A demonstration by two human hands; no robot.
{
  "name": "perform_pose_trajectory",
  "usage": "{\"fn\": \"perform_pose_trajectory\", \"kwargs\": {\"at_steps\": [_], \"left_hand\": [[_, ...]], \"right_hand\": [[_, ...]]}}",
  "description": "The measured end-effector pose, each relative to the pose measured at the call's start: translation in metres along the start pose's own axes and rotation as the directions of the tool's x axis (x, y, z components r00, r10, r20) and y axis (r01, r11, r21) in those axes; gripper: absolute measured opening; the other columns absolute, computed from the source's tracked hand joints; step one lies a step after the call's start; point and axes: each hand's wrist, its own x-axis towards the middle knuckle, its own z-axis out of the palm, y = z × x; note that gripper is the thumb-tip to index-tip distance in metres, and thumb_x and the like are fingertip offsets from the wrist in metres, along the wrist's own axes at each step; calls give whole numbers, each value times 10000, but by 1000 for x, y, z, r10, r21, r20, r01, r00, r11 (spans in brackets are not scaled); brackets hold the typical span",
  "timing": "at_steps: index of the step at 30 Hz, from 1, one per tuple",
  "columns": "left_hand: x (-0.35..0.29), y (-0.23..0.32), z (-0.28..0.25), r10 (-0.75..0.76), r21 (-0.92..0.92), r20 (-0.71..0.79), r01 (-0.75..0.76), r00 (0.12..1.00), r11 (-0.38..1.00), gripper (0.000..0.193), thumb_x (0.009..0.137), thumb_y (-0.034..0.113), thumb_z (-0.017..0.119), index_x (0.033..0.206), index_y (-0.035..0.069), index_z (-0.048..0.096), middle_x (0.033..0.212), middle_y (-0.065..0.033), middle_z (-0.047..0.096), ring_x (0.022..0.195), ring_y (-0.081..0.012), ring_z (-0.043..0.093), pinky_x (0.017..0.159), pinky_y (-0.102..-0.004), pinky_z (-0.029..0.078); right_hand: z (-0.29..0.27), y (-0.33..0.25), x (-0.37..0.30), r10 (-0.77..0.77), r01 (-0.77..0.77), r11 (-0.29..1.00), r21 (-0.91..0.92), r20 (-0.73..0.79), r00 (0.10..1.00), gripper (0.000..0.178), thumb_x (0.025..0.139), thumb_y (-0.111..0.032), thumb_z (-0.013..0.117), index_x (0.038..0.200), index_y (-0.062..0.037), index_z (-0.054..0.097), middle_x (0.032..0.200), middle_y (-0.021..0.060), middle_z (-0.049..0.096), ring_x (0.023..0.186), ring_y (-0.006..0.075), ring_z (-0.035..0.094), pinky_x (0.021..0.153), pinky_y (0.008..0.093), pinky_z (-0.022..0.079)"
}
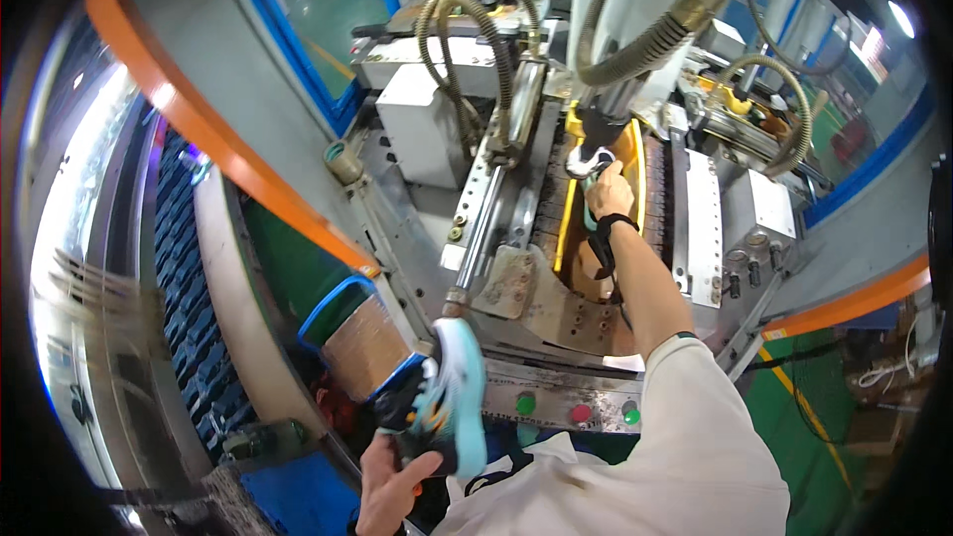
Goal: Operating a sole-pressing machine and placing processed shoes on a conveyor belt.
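Observation:
My left hand (389, 484), low in the view, grips a sneaker (455, 402) by its dark heel end. This sneaker has a black, white and teal upper with orange marks and a light-blue sole. Its toe points up and away from me. My right arm reaches forward into the machine, a dark band round the wrist. There my right hand (609, 194) is closed on a second shoe (590, 161), white and black with some teal, under the dark press head (606, 119). The yellow-edged mould bay (638, 179) surrounds it. My fingers hide part of that shoe.
A metal cylinder (483, 228) with hoses lies left of the bay. Green and red buttons (580, 414) line the front panel. An orange curved rail (238, 159) and a dark textured conveyor (194, 308) run along the left. A blue-rimmed bin (362, 337) holds a brown board.

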Motion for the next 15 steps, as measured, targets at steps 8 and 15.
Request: {"fn": "perform_pose_trajectory", "kwargs": {"at_steps": [8, 15], "left_hand": [[-78, -98, -69, -73, -169, -449, -4, 891, 986, 456, 833, -1, 657, 1265, -36, 514, 1083, -80, 641, 934, -153, 640, 817, -302, 534], [-141, -212, -73, -166, -494, -645, -241, 746, 835, 301, 834, 32, 716, 1089, -83, 605, 981, -82, 659, 860, -145, 641, 784, -282, 527]], "right_hand": [[-108, -59, -154, -484, 259, 749, 610, 236, 843, 349, 894, -95, 552, 1214, 44, 543, 805, 196, 678, 649, 346, 656, 588, 387, 522], [7, 12, -352, -924, 791, 380, 479, 229, 306, 121, 857, -70, 586, 966, -23, 607, 966, 182, 597, 963, 373, 561, 847, 439, 446]]}}
